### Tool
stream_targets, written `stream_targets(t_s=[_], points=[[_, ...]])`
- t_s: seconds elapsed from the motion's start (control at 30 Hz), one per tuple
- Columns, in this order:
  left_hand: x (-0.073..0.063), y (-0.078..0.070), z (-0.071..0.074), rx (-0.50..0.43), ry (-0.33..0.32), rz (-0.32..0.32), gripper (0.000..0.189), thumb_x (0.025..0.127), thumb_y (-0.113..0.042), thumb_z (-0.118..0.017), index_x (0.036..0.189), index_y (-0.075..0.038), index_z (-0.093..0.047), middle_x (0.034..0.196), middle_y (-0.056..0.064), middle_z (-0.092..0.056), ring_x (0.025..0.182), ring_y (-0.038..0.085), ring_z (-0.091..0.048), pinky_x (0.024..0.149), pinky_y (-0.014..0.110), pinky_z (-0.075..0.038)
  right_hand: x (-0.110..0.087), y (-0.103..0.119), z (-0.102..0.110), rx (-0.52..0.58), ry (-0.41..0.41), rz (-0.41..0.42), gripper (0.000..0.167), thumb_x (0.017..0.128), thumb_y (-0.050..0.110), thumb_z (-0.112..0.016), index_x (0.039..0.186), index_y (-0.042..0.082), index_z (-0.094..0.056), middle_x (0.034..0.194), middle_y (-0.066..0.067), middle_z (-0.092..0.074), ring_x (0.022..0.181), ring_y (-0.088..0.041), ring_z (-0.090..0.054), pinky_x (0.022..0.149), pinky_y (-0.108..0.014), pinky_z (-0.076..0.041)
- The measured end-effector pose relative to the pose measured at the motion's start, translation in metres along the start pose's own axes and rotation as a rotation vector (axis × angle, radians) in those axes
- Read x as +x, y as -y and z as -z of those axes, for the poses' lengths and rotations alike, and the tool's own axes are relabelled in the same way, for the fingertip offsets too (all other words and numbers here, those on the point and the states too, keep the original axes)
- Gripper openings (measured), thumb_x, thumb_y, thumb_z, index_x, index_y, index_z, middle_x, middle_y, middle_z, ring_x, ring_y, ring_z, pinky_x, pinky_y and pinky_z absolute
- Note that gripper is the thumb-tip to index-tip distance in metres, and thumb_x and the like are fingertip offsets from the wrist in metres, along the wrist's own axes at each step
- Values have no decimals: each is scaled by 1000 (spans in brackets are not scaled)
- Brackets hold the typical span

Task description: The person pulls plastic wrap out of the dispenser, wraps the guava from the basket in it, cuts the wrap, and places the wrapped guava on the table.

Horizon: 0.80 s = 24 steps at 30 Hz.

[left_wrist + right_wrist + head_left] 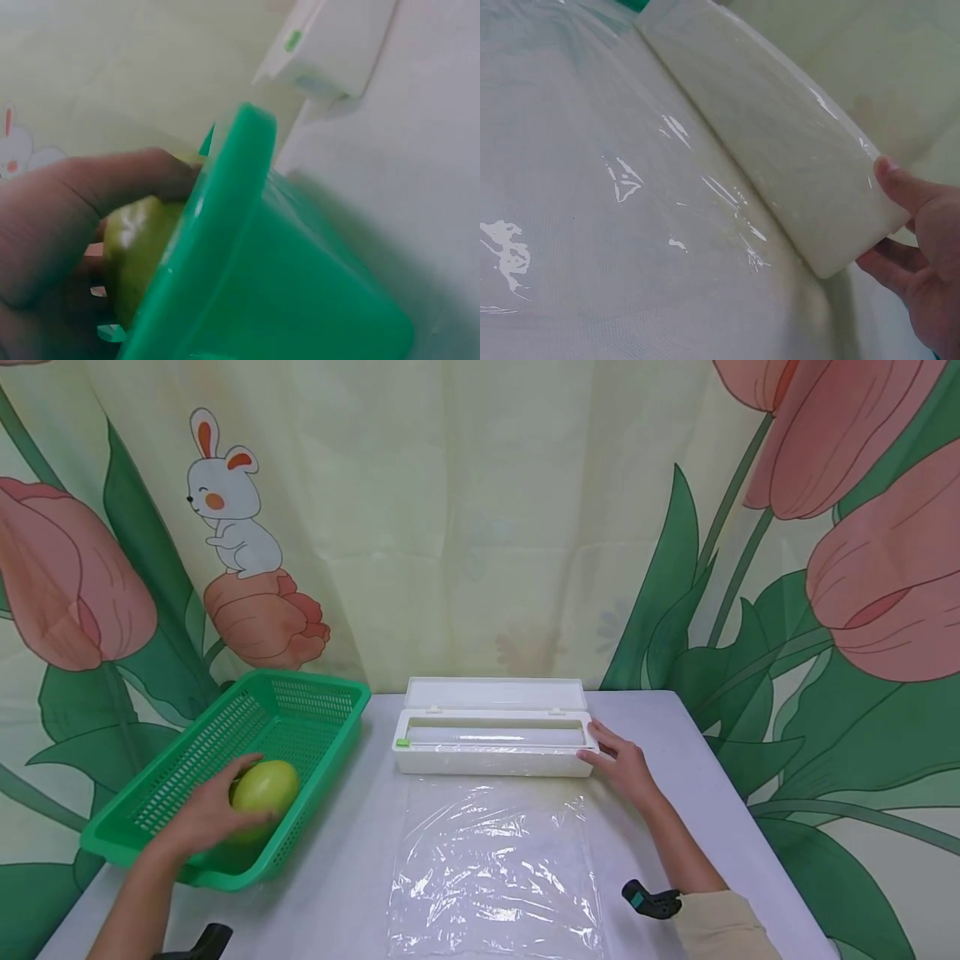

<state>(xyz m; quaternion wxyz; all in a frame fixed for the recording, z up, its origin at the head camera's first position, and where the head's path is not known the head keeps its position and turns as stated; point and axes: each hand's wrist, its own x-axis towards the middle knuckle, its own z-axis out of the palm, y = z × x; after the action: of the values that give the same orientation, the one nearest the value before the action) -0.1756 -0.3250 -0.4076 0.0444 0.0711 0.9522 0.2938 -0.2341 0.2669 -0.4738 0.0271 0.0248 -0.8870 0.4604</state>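
I see both hands engaged. The left hand [210, 812] grasps 1 yellow-green fruit [273, 785] inside the green plastic basket [312, 789], at its near end. Its fingers and thumb spread round the fruit, a hold I judge suits so rounded a shape; in the left wrist view, the basket's wall hides part of it. I take it the walls also serve to stop the fruit rolling.

The right hand [626, 768] grips the right end of the white cling-film dispenser [487, 764], probably to steady it. The hinged lid [495, 693] lies back, leaving the film roll [487, 736] accessible. From there, 1 sheet of clear film [495, 868] passes over the dispenser's front and lies along the table [337, 877] toward the person, slightly wrinkled. At the dispenser's left end sits 1 green tab [402, 742], perhaps a slide cutter.
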Motion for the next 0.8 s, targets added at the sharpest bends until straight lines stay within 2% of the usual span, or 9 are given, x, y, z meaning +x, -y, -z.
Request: stream_targets(t_s=[0.2,0.5,0.8], points=[[0,-13,3,-41,-55,-19,89,82,-41,-74,148,-7,-26,135,24,-44,98,33,-55,63,33,-46,1,0,0,2,-1,7,76,88,35,-70,149,9,-33,158,-9,-27,139,-34,-40,104,-39,-42],[0,-29,5,-99,-81,-30,87,82,-40,-75,149,-13,-27,136,21,-44,99,33,-53,61,34,-48,1,-2,4,5,-8,-2,75,87,34,-71,148,7,-36,155,-10,-31,138,-34,-42,105,-40,-41],[-5,-43,6,-97,-131,-74,83,80,-39,-78,147,-19,-33,131,19,-49,98,32,-53,59,35,-48,4,-2,1,2,-2,7,75,86,36,-72,147,9,-37,154,-8,-32,136,-32,-44,103,-39,-43]])
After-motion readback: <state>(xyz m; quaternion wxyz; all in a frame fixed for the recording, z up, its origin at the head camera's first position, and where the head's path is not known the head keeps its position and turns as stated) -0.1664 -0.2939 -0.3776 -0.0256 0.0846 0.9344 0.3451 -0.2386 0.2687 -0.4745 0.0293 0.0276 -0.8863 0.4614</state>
